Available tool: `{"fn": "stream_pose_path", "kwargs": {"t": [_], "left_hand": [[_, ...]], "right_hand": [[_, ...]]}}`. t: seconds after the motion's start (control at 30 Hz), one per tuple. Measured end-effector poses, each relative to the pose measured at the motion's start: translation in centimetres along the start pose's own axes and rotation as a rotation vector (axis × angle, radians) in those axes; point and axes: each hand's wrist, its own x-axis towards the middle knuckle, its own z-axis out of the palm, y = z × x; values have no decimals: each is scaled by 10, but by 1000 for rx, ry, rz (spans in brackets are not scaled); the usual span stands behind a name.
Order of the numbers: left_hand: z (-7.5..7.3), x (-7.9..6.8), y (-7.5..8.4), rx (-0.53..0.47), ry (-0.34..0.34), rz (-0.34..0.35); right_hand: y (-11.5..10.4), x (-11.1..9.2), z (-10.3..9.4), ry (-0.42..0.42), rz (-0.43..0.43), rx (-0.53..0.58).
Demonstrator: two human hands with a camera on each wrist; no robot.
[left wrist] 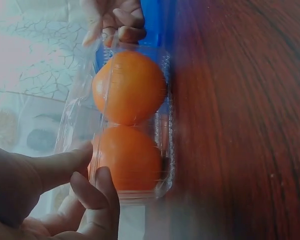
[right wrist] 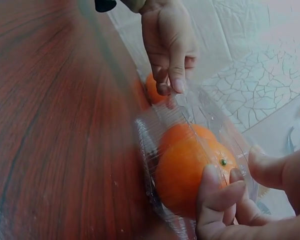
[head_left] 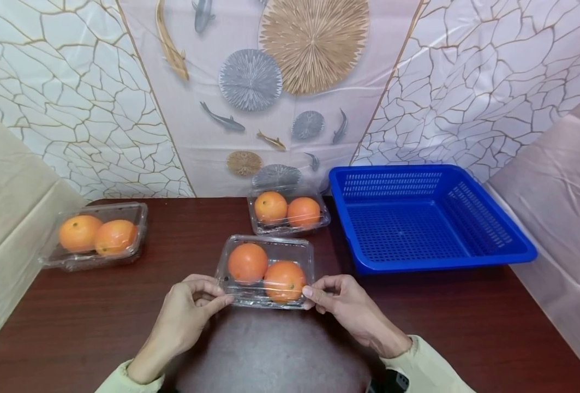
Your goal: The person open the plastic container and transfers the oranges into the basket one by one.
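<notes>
A clear plastic clamshell box (head_left: 290, 248) with two oranges (head_left: 247, 263) inside is between my hands near the middle of the table. My left hand (head_left: 184, 311) pinches its front left corner, thumb on top and fingers curled beneath. At the front right corner, the thumb and fingers of my right hand (head_left: 351, 311) pinch the rim. The left wrist view shows the box's lid edge running between the left thumb (left wrist: 65, 167) and fingertips. In the right wrist view, the right fingers overlap the nearer orange (right wrist: 182, 175) through the plastic.
Behind stands another clear box (head_left: 290, 229) with two oranges, beside a blue plastic basket (head_left: 496, 259) on the right. A third box of two oranges (head_left: 139, 218) sits at the far left. A patterned cloth (head_left: 172, 142) hangs behind the dark wooden table (head_left: 181, 240).
</notes>
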Motion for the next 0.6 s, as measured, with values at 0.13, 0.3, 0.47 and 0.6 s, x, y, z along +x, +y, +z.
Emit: {"fn": "stream_pose_path", "kwargs": {"t": [0.13, 0.3, 0.47, 0.6], "left_hand": [[-5, 1, 0, -35, -28, -28], [-11, 4, -2, -106, -87, -49], [-15, 8, -7, -166, -159, -43], [-18, 11, -11, -195, -235, -38]], "right_hand": [[-3, 0, -1, 30, 5, -26], [-7, -1, -4, 64, 10, -56], [-9, -1, -3, 113, 24, -47], [-11, 1, 0, 156, 27, -8]]}}
